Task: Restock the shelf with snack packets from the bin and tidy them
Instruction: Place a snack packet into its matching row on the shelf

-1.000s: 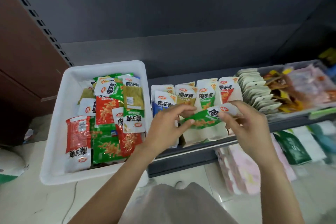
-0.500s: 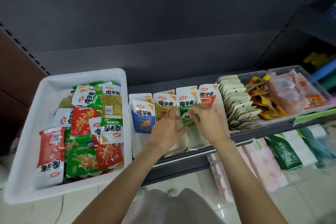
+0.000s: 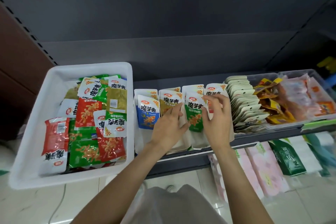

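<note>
- Seating the green packet (image 3: 195, 114) — that is your step: it stands upright in its shelf tray (image 3: 197, 141), third row from the bin.
- Your right hand (image 3: 217, 120) pinches its top corner; left hand (image 3: 170, 125) lies flat, fingers straight, against the olive row.
- Next, by my judgement — let go, then reach at nine o'clock into the white bin (image 3: 30, 151).

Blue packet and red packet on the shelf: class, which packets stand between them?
In the head view, the olive packet and green packet stand between the blue packet and red packet.

Dark shelf (image 3: 254, 135), white bin (image 3: 32, 151), packet rows (image 3: 193, 112), clear trays (image 3: 300, 121)
</note>
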The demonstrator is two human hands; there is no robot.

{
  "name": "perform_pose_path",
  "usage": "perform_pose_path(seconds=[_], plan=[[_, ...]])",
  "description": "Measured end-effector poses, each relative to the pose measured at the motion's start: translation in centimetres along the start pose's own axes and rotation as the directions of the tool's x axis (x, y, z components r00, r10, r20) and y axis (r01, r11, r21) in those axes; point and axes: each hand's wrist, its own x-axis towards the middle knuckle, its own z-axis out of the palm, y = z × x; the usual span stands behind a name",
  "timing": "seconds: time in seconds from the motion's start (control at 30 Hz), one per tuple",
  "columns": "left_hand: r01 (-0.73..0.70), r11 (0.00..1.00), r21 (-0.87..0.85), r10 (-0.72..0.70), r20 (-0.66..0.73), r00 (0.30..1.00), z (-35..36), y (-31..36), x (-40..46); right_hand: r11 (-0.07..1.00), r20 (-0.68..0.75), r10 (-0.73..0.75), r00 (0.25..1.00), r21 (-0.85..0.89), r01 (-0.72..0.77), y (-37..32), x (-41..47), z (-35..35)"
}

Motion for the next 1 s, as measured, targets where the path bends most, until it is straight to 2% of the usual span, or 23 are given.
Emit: perform_pose_path(seconds=[0.07, 0.13, 0.2, 0.23, 0.3, 0.4, 0.47, 0.5, 0.6, 0.7, 0.8, 0.9, 1.0], plan=[[-0.037, 0.998, -0.056, 0.033, -0.071, 0.997, -1.3, 0.1, -0.9, 0.998, -0.021, -0.038, 0.999, 0.049, 0.039, -1.3, -0.5, -0.7], [-0.122, 0.986, -0.112, 0.096, -0.220, 0.971, -3.5, -0.2, -2.4, 0.985, 0.021, -0.096, 0.995, 0.146, 0.092, -3.5, -0.9, -1.0], [-0.211, 0.977, -0.038, 0.176, -0.419, 0.891, -6.1, -1.6, -4.3, 0.958, 0.144, -0.164, 0.976, 0.259, 0.123, -6.2, -1.0, -0.6], [-0.211, 0.977, 0.022, 0.194, -0.495, 0.847, -7.4, -2.8, -5.3, 0.945, 0.222, -0.214, 0.951, 0.295, 0.143, -7.6, -1.0, 0.0], [-0.116, 0.985, 0.125, 0.167, -0.565, 0.808, -9.8, -6.1, -7.3, 0.921, 0.387, -0.325, 0.863, 0.338, 0.196, -10.4, -1.4, 1.9], [0.151, 0.971, 0.186, -0.029, -0.535, 0.844, -12.6, -11.9, -10.2, 0.899, 0.587, -0.431, 0.685, 0.342, 0.273, -14.5, -2.4, 5.4], [0.285, 0.938, 0.198, -0.164, -0.470, 0.867, -13.9, -14.6, -11.9, 0.906, 0.699, -0.412, 0.584, 0.245, 0.346, -16.4, -3.4, 8.2], [0.331, 0.921, 0.204, -0.217, -0.438, 0.873, -14.4, -15.3, -12.5, 0.913, 0.742, -0.364, 0.563, 0.165, 0.373, -17.1, -3.8, 9.6], [0.367, 0.902, 0.228, -0.273, -0.356, 0.894, -15.1, -16.3, -12.8, 0.898, 0.796, -0.170, 0.581, -0.118, 0.423, -18.5, -4.9, 13.0], [0.188, 0.946, 0.264, -0.120, -0.254, 0.960, -14.6, -16.9, -12.0, 0.857, 0.805, -0.054, 0.591, -0.266, 0.441, -19.3, -5.8, 15.1], [0.118, 0.976, 0.183, -0.085, -0.179, 0.980, -13.5, -16.8, -10.8, 0.836, 0.788, -0.061, 0.612, -0.295, 0.463, -19.6, -5.5, 15.3], [0.167, 0.983, 0.080, -0.154, -0.150, 0.977, -12.8, -16.7, -9.8, 0.810, 0.786, -0.100, 0.609, -0.291, 0.509, -19.3, -4.8, 14.9], [0.230, 0.970, 0.079, -0.218, -0.142, 0.966, -12.3, -16.8, -9.2, 0.815, 0.797, -0.127, 0.591, -0.256, 0.520, -19.1, -4.3, 14.7]])
